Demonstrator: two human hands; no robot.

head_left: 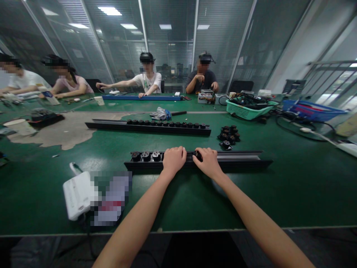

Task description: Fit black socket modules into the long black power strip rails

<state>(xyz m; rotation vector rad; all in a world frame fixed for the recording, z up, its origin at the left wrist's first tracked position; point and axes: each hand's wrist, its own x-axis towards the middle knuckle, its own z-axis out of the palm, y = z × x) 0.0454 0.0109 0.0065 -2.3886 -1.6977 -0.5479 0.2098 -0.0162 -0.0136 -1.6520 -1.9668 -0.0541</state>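
Note:
A long black channel (240, 163) lies across the table in front of me, with several black socket-like modules (145, 156) seated in its left part. My left hand (174, 160) is closed over the channel's middle, just right of those modules; its fingertips are mostly hidden behind the hand. With my right hand (208, 162) I grip a dark module (198, 155) in or just above the channel, its lower part out of sight. Beyond, a second black channel (150, 128) holds a row of similar modules. Loose modules (228, 136) are piled to the right.
A white boxy device (79, 195) with a cable lies at the left front. Gloves (161, 113) rest behind the far channel. A green basket (248, 111) and a blue basket (312, 109) stand at right among cables. Several people sit across the table around a blue bar (142, 98).

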